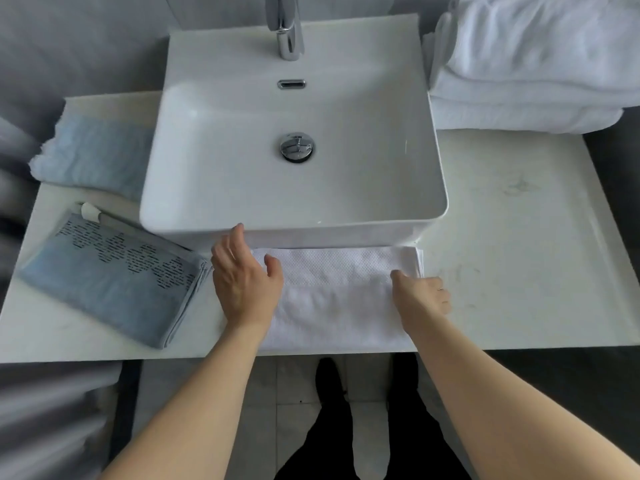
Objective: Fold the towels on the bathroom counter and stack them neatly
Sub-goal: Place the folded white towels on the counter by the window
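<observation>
- 1 white towel (341,299), folded, flat on surface (519,237) at front edge, touching the front wall of 1 sink (294,133).
- 2 hands: left hand (242,278) spread, fingers straight, on towel's left end; right hand (424,294) fingers curled, pinching its right edge.
- 2 blue towels at left: patterned blue towel (114,282) folded, w/ small white tag, no readable writing; plain blue towel (93,154) behind it, beside sink.
- 1 stack of white towels (533,64) back right; layer count unclear.
- 1 chrome tap (287,26), 1 drain plug (296,147).
</observation>
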A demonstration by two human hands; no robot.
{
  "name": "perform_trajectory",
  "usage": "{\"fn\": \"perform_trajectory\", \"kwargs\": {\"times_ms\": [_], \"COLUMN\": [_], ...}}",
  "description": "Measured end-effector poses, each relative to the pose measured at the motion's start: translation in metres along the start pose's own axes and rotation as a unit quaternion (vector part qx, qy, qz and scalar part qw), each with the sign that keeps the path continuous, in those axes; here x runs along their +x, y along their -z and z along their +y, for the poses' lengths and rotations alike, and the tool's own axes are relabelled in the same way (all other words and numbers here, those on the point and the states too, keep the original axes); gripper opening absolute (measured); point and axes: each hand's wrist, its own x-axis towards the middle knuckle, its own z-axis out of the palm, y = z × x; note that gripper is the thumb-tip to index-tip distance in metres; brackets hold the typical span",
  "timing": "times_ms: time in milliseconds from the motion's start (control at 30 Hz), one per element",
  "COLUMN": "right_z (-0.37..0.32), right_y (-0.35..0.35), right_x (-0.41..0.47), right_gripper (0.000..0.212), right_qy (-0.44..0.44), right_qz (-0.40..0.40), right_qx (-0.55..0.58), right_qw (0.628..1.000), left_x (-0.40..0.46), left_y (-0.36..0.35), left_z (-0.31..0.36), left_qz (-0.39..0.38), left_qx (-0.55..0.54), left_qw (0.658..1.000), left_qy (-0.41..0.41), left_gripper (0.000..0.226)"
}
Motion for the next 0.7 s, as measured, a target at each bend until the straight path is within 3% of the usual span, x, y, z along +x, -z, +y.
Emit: {"fn": "perform_trajectory", "kwargs": {"times_ms": [100,200,267,367,467,533,600,700], "right_z": [-0.001,-0.003,-0.003,0.003,0.008,0.011,0.017,0.026], "right_y": [-0.008,-0.006,-0.003,0.002,0.015,0.034,0.061,0.11], "right_x": [0.003,0.008,0.009,0.006,0.001,0.001,0.007,0.021], "right_gripper": [0.062,0.053,0.048,0.033,0.027,0.026,0.028,0.029], "right_qy": [0.008,0.024,0.049,0.11,0.146,0.136,0.128,0.118], "right_qz": [0.003,-0.015,-0.023,-0.047,-0.038,-0.015,0.019,0.077], "right_qx": [-0.025,-0.069,-0.055,0.058,0.095,0.112,0.116,0.11], "right_qw": [1.0,0.997,0.997,0.991,0.984,0.984,0.985,0.984], "left_x": [-0.001,-0.007,-0.014,-0.019,-0.017,-0.019,-0.031,-0.059], "left_y": [-0.007,-0.011,-0.012,-0.018,-0.02,-0.017,-0.011,-0.002], "left_z": [-0.005,-0.007,-0.006,-0.003,0.009,0.027,0.054,0.113], "left_qz": [-0.016,-0.018,-0.026,-0.102,-0.2,-0.237,-0.266,-0.315], "left_qx": [-0.006,0.005,-0.004,-0.02,-0.087,-0.128,-0.116,-0.147], "left_qw": [0.998,0.998,0.992,0.944,0.887,0.89,0.919,0.927], "left_qy": [0.059,0.062,0.124,0.312,0.407,0.368,0.267,0.141], "left_gripper": [0.08,0.087,0.086,0.074,0.054,0.046,0.037,0.028]}}
